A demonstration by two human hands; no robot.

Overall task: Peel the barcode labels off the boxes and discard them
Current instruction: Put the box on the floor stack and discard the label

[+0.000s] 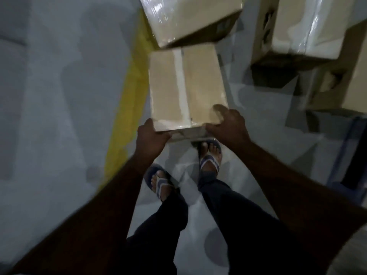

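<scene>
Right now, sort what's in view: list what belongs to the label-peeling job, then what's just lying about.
Job: taped box, held at its near corners by left grip and right grip; wrapped box ahead; wrapped box at right. No barcode label shows.
Lying about: yellow floor stripe; sandals.
</scene>
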